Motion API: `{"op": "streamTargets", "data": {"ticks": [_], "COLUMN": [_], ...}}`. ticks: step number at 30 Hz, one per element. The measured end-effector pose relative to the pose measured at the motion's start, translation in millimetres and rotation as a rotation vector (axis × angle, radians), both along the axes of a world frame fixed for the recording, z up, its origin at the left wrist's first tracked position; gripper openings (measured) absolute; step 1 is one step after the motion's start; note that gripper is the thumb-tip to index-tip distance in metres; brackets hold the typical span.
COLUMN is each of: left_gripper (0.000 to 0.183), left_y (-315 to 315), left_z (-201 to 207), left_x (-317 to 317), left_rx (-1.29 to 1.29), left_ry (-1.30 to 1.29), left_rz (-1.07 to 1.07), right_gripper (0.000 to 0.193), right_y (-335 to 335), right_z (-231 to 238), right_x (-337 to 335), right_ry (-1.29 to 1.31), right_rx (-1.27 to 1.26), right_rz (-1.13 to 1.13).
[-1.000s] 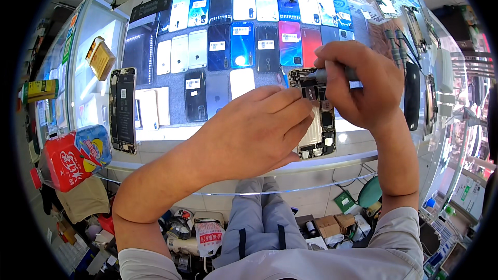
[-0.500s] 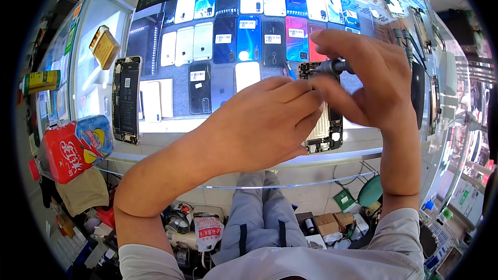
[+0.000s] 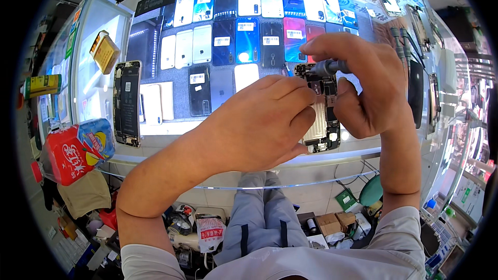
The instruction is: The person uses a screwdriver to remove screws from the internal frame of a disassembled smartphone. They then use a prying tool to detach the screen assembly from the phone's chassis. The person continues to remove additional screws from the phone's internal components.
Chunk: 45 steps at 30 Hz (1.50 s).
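Near the glass counter's (image 3: 171, 140) front edge, the left hand (image 3: 259, 124) presses the opened phone (image 3: 324, 109) flat to steady it, while the right hand (image 3: 363, 83) pinches a screwdriver (image 3: 328, 66) (tip on its innards).

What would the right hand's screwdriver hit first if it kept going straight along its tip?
Most likely the opened phone: the right hand aims the screwdriver at its upper end, beside the left hand. Contact is hard to judge.

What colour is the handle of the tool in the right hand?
Dark grey to black, seen in the head view: the screwdriver handle pinched by the right hand.
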<state>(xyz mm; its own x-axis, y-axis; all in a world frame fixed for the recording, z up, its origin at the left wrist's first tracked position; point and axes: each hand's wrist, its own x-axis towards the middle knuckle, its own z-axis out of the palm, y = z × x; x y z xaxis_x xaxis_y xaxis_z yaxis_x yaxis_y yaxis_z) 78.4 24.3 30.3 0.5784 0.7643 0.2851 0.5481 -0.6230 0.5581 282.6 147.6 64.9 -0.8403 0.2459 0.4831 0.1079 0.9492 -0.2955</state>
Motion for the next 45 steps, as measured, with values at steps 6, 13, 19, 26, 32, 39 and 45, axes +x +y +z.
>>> {"op": "streamTargets", "data": {"ticks": [6,13,19,26,32,39,45], "left_gripper": [0.050,0.044,0.029,0.027,0.018,0.015,0.012], "left_y": [0.9,2.9,8.1,15.7,13.8,44.2,55.0], "left_z": [-2.6,-4.3,-9.3,-13.8,-16.8,-17.4,-25.1], "left_x": [1.3,0.0,-2.6,0.4,1.6,-18.5,-19.1], "left_rx": [0.036,-0.005,0.034,0.158,0.206,0.436,0.432], "left_ry": [-0.022,-0.065,-0.231,-0.240,-0.172,-0.017,0.080], "left_rz": [0.002,0.025,0.230,0.467,0.475,0.602,0.618], "right_gripper": [0.029,0.019,0.019,0.014,0.013,0.010,0.012], "right_y": [-4.0,-7.2,-3.0,-11.3,-7.9,6.1,6.3], "right_z": [-2.8,-9.4,-17.1,-19.2,-23.4,-23.7,-29.6], "right_x": [-1.2,-0.3,9.4,6.3,9.2,12.4,16.0], "right_ry": [0.000,0.097,0.260,0.418,0.450,0.608,0.589], "right_rx": [-0.045,-0.187,-0.280,-0.423,-0.408,-0.698,-0.665], "right_rz": [-0.102,-0.185,-0.246,-0.192,-0.168,-0.271,-0.293]}}
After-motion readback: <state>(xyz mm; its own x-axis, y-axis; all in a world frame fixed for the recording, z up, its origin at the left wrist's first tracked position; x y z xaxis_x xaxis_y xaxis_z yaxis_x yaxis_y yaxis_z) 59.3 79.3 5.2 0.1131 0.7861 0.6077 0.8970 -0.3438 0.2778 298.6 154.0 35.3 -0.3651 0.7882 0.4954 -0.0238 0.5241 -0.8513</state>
